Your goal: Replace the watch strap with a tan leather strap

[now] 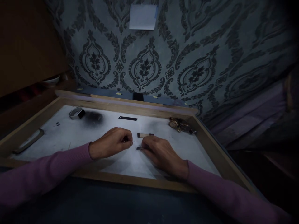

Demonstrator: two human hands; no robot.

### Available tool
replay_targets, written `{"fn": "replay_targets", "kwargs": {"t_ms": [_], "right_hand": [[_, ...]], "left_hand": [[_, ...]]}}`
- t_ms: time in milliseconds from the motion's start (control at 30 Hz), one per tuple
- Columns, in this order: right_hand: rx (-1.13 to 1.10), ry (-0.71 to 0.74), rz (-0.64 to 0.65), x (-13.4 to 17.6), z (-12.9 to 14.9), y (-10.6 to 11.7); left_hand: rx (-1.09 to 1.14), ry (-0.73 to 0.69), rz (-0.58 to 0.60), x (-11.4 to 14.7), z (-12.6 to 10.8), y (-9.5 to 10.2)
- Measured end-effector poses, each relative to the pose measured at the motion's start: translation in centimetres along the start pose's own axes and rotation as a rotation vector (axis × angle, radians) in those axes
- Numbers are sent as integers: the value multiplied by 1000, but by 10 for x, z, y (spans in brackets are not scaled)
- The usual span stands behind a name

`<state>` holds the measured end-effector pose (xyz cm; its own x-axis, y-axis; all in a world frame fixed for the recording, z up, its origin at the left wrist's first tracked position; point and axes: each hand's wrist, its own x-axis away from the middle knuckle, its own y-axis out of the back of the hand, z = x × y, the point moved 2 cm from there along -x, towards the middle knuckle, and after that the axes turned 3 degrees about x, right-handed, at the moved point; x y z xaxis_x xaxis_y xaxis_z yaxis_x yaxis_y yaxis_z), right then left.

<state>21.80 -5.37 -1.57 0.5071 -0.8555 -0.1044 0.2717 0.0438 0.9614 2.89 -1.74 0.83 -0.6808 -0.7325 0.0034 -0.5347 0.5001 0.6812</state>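
Nearest the camera, two purple sleeves [49, 169] run forward to the hands. Beyond both hands rises a wall [144, 67] with a dark ornamental pattern, a pale sheet [143, 17] on it well above them. Beneath the hands lies a wide, shallow wooden-rimmed tray [144, 183] with a whitish floor. The right hand [163, 154] is bent nearly closed, its thumb and fingers pinched on a dark pointed tool, and the left hand [112, 143], fingers curled, pinches a thin light piece. The two hands are near each other but apart.

Well to the left of the left hand, by the tray's side, lies a curved strap [32, 142]. Beyond the right hand and to its right is a cluster of gold-toned watches [173, 124]. Past the left hand, toward the far left, sits a silver watch [76, 114]. A flat dark strip [128, 118] lies beyond the left hand's fingertips. Just beyond the right hand's fingers is a tan bar [143, 135] with dark ends; whether they touch is unclear. The dark pointed tool [139, 148] juts from the right hand toward the left. A small black ring [58, 123] lies left of the left hand, farther back. Smallest, the thin light piece [133, 142] shows at the left fingertips.
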Motion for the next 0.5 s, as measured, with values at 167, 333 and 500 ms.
{"fn": "replay_targets", "kwargs": {"t_ms": [167,333,500], "right_hand": [[-536,-123,11,-1,1,1],[-1235,-326,36,-4,-3,-2],[-1412,-411,42,-4,-11,-9]], "left_hand": [[50,18,23,1,-3,-4],[203,47,54,1,-2,-6],[314,57,71,0,0,-8]]}}
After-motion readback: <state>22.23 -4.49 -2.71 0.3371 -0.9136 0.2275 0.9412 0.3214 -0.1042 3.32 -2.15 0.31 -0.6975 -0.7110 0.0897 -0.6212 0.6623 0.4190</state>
